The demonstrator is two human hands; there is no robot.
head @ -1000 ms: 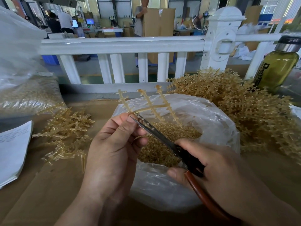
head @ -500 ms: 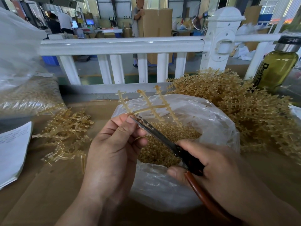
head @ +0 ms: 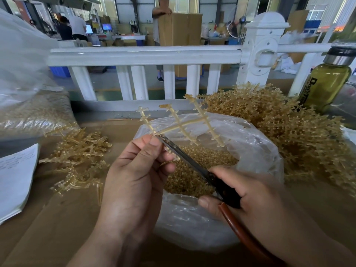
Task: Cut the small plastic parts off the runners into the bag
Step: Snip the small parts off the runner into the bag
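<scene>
The runner (head: 185,125) above the left hand (head: 134,185) is pale amber, parts (head: 202,170) in the clear bag (head: 258,151) golden; scissors (head: 227,193) in the right hand (head: 262,201) are black with a red-brown handle; railing (head: 144,55) beyond is white

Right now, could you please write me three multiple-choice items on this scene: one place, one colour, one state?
1. Where does the bottle stand? A far right, near the railing; B far left; C on the floor.
2. What colour is the scissors handle? A blue; B reddish-brown; C white.
3. What is the left hand doing? A lying flat; B holding a cup; C pinching the runner.
A: it stands at the right edge. B: the grip below the right hand is reddish-brown. C: its fingers hold the runner over the bag.
</scene>
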